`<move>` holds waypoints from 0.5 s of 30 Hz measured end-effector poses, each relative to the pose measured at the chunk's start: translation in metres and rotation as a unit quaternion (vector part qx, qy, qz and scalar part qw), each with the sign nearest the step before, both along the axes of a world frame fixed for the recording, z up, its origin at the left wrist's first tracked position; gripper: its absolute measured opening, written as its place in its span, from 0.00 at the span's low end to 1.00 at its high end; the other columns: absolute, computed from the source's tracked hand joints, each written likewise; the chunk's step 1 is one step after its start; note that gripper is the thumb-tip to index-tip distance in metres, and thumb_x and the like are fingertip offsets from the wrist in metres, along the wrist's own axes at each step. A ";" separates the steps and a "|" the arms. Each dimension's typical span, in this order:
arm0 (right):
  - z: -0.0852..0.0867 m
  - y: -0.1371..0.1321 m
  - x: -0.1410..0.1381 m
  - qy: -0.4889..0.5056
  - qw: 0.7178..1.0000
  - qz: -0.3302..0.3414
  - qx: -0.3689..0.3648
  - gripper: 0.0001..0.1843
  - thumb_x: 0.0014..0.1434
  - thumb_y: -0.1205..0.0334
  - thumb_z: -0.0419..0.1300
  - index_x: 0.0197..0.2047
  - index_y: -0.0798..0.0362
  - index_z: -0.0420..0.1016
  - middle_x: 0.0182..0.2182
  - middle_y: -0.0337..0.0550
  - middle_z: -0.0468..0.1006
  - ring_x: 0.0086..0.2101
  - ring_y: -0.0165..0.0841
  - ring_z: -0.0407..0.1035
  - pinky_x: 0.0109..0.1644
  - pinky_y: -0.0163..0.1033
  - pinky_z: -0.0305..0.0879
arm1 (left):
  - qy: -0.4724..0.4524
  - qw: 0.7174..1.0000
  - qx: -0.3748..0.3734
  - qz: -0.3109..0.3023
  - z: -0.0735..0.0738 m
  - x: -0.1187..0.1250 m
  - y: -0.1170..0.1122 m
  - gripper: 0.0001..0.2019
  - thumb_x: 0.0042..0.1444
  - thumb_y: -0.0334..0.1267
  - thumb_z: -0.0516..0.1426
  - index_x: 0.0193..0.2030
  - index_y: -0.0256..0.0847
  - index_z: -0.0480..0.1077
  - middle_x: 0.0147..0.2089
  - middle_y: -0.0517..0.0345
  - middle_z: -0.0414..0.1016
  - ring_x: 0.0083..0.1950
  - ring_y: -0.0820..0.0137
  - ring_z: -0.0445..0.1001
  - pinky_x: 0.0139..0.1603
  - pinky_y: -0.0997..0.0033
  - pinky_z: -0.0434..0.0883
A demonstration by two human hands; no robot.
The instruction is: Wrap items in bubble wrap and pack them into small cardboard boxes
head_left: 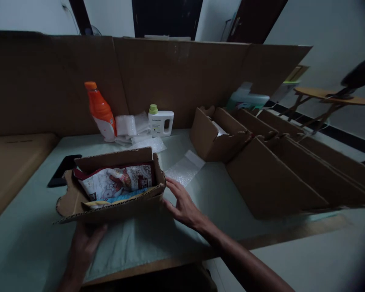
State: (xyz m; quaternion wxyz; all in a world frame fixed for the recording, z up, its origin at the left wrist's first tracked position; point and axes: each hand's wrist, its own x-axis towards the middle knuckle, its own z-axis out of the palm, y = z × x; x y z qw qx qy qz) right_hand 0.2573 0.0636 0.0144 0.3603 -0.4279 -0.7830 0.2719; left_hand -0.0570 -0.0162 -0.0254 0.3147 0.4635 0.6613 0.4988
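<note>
A small open cardboard box (109, 215) is held between my two hands, tilted over the front of the table. Inside lie a white and dark red printed food bag (118, 180) and a blue and yellow packet (124, 197), partly hidden by the box's near wall. My left hand (84, 243) supports the box from below at its left part; most of its fingers are hidden underneath. At the right end, my right hand (182, 202) grips the cardboard with fingers on the far side and thumb nearer me.
Behind stand an orange bottle (101, 111), bubble-wrap bags (130, 127) and a white jug (161, 121). A flat bubble bag (187, 166) and a black tray-like object (63, 170) lie on the cloth. Several cardboard bins (273, 178) fill the right; a tall cardboard screen (182, 77) closes the back.
</note>
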 end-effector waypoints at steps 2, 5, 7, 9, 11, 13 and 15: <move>0.001 0.001 -0.014 0.006 0.999 0.036 -0.017 0.34 0.64 0.51 0.60 0.70 0.50 0.60 0.67 0.56 0.66 0.64 0.46 0.63 0.66 0.57 0.62 | -0.018 1.000 0.002 -0.020 0.001 -0.004 0.003 0.37 0.54 0.55 0.63 0.67 0.41 0.60 0.63 0.45 0.71 0.68 0.50 0.67 0.73 0.48 0.59; 0.001 0.005 -0.017 0.026 0.997 0.062 -0.046 0.36 0.64 0.49 0.60 0.71 0.50 0.58 0.66 0.55 0.66 0.60 0.46 0.66 0.60 0.54 0.68 | -0.042 0.999 0.009 -0.013 0.000 -0.006 0.013 0.40 0.49 0.54 0.66 0.65 0.39 0.61 0.60 0.44 0.73 0.66 0.48 0.68 0.73 0.45 0.58; 0.000 0.010 -0.013 0.040 0.997 0.042 -0.041 0.33 0.64 0.51 0.60 0.69 0.51 0.61 0.64 0.55 0.69 0.58 0.46 0.68 0.57 0.53 0.69 | -0.056 0.998 0.016 -0.007 0.001 0.001 0.024 0.40 0.48 0.53 0.67 0.64 0.39 0.62 0.59 0.45 0.73 0.64 0.48 0.69 0.72 0.45 0.59; -0.003 0.018 -0.008 0.054 0.998 0.008 -0.039 0.29 0.63 0.52 0.59 0.65 0.51 0.65 0.61 0.54 0.72 0.55 0.45 0.69 0.55 0.51 0.70 | -0.061 0.997 0.030 -0.020 0.003 0.012 0.038 0.39 0.47 0.52 0.67 0.63 0.39 0.62 0.60 0.45 0.73 0.65 0.49 0.69 0.71 0.47 0.61; -0.007 0.027 -0.005 0.067 0.997 -0.022 -0.043 0.26 0.62 0.53 0.59 0.62 0.52 0.68 0.57 0.53 0.75 0.53 0.45 0.71 0.51 0.49 0.72 | -0.055 0.997 0.042 -0.039 0.008 0.024 0.054 0.37 0.47 0.50 0.66 0.62 0.37 0.63 0.59 0.43 0.73 0.64 0.50 0.69 0.70 0.48 0.62; -0.011 0.036 -0.006 0.078 0.995 -0.045 -0.043 0.24 0.62 0.53 0.59 0.59 0.52 0.70 0.55 0.53 0.76 0.50 0.44 0.72 0.49 0.48 0.72 | -0.053 0.996 0.045 -0.049 0.013 0.033 0.068 0.37 0.46 0.49 0.65 0.61 0.37 0.63 0.58 0.43 0.73 0.63 0.50 0.71 0.68 0.48 0.63; -0.015 0.041 -0.009 0.084 0.994 -0.062 -0.036 0.22 0.61 0.53 0.59 0.56 0.53 0.71 0.52 0.52 0.77 0.47 0.42 0.73 0.48 0.47 0.72 | -0.058 0.995 0.050 -0.059 0.018 0.038 0.076 0.37 0.45 0.47 0.64 0.62 0.37 0.62 0.59 0.43 0.73 0.62 0.52 0.71 0.67 0.50 0.65</move>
